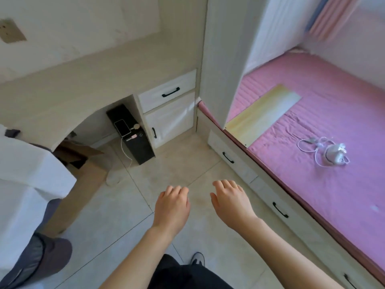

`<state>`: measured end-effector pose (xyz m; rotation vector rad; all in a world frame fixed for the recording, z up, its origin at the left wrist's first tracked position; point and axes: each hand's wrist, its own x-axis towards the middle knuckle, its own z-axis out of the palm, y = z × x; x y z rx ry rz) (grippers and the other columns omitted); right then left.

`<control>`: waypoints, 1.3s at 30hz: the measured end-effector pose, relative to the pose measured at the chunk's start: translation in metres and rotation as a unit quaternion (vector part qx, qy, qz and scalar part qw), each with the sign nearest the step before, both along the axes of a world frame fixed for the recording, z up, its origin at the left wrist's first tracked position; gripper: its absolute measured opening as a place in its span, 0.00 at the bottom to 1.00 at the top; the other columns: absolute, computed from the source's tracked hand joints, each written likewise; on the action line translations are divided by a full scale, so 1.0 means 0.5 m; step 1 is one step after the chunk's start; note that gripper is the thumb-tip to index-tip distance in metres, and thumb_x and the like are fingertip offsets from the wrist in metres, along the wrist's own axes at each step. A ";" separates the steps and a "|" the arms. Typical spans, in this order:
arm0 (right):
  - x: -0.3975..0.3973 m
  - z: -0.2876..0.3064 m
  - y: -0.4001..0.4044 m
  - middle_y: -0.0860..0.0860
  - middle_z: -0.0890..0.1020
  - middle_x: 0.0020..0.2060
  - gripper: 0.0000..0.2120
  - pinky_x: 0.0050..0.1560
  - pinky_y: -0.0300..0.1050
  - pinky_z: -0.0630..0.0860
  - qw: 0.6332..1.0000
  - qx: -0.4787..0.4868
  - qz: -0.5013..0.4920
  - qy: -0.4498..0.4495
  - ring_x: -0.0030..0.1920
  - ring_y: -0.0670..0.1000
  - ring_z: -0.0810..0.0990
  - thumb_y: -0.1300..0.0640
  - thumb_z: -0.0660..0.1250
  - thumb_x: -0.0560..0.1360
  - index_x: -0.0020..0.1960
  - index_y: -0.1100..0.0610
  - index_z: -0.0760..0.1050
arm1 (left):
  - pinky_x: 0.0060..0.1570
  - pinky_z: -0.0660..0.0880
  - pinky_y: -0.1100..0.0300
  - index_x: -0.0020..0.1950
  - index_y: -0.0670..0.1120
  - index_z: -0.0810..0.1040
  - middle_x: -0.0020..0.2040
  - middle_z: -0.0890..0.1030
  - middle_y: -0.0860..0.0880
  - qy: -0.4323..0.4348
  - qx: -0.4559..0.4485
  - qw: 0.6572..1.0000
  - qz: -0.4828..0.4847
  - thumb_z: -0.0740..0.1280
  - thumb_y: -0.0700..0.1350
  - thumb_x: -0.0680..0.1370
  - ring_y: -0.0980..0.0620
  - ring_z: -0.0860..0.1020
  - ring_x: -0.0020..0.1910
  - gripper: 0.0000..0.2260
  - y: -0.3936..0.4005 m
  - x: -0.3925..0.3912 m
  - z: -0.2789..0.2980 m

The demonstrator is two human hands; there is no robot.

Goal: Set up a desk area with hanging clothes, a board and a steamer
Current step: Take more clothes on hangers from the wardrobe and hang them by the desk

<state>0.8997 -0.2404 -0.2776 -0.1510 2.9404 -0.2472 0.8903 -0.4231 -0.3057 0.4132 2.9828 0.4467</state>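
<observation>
A pale yellow board (263, 113) lies flat on the pink bed (333, 184) at the right, partly hidden behind a white upright panel. A small white steamer (335, 153) with a coiled white cord rests on the bed, to the right of the board. The beige desk (87, 80) runs along the wall at upper left. White and grey clothes (27, 180) hang at the left edge. My left hand (171, 205) and my right hand (231, 203) are held out over the tiled floor, fingers apart, holding nothing.
Under the desk stand a black computer tower (135, 140) with a phone (122, 127) on top and an open cardboard box (83, 163). White drawers (168, 93) sit beside the desk. More drawers (270, 195) run under the bed.
</observation>
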 end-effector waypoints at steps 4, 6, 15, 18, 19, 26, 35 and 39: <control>0.025 -0.001 0.096 0.50 0.77 0.58 0.16 0.63 0.44 0.67 0.998 -0.012 -0.054 0.003 0.62 0.53 0.73 0.48 0.55 0.80 0.63 0.54 0.71 | 0.52 0.70 0.60 0.60 0.51 0.74 0.54 0.78 0.55 -0.013 -0.014 0.998 -0.054 0.53 0.47 0.81 0.53 0.73 0.56 0.12 0.104 -0.011 0.006; 0.026 -0.002 0.138 0.50 0.78 0.57 0.16 0.63 0.44 0.67 0.996 -0.021 -0.082 0.008 0.62 0.53 0.74 0.48 0.55 0.80 0.62 0.54 0.71 | 0.51 0.72 0.60 0.60 0.51 0.73 0.55 0.78 0.55 -0.025 -0.011 0.997 -0.070 0.53 0.48 0.81 0.54 0.73 0.56 0.12 0.147 -0.029 0.007; -0.081 0.011 0.315 0.50 0.78 0.55 0.14 0.61 0.44 0.67 0.988 0.003 -0.152 0.020 0.60 0.54 0.73 0.52 0.53 0.80 0.61 0.55 0.71 | 0.52 0.71 0.58 0.59 0.50 0.74 0.54 0.79 0.54 0.001 -0.012 0.992 -0.125 0.56 0.47 0.80 0.52 0.74 0.56 0.11 0.325 -0.214 0.028; -0.164 0.030 0.376 0.51 0.77 0.54 0.12 0.58 0.45 0.68 0.987 0.016 -0.158 0.030 0.59 0.55 0.74 0.52 0.54 0.80 0.59 0.55 0.71 | 0.53 0.72 0.56 0.59 0.50 0.75 0.55 0.80 0.53 0.021 -0.004 0.991 -0.132 0.57 0.47 0.80 0.51 0.75 0.55 0.11 0.387 -0.310 0.042; -0.196 0.037 0.397 0.51 0.77 0.54 0.12 0.56 0.45 0.68 0.986 0.021 -0.160 0.033 0.58 0.55 0.74 0.53 0.54 0.80 0.59 0.55 0.70 | 0.53 0.72 0.56 0.60 0.50 0.75 0.55 0.80 0.54 0.027 -0.002 0.991 -0.134 0.57 0.47 0.80 0.51 0.75 0.55 0.12 0.408 -0.344 0.048; -0.424 0.090 0.521 0.52 0.78 0.57 0.13 0.56 0.46 0.70 0.984 0.033 -0.167 0.054 0.59 0.55 0.74 0.52 0.54 0.81 0.62 0.55 0.70 | 0.51 0.73 0.56 0.58 0.48 0.77 0.52 0.81 0.52 0.065 0.026 0.987 -0.145 0.58 0.46 0.79 0.51 0.77 0.51 0.11 0.540 -0.573 0.096; -0.643 0.130 0.656 0.52 0.79 0.55 0.15 0.56 0.46 0.73 0.981 0.027 -0.151 0.116 0.57 0.55 0.76 0.50 0.55 0.81 0.62 0.56 0.71 | 0.43 0.67 0.70 0.60 0.47 0.77 0.51 0.82 0.53 0.094 0.073 0.982 -0.149 0.61 0.44 0.80 0.57 0.79 0.47 0.11 0.676 -0.783 0.135; -0.733 0.141 0.721 0.53 0.79 0.55 0.16 0.57 0.46 0.73 0.982 0.028 -0.132 0.133 0.57 0.55 0.76 0.50 0.55 0.81 0.62 0.57 0.71 | 0.39 0.70 0.66 0.58 0.47 0.76 0.48 0.81 0.52 0.093 0.070 0.986 -0.121 0.60 0.44 0.80 0.56 0.77 0.43 0.09 0.735 -0.856 0.146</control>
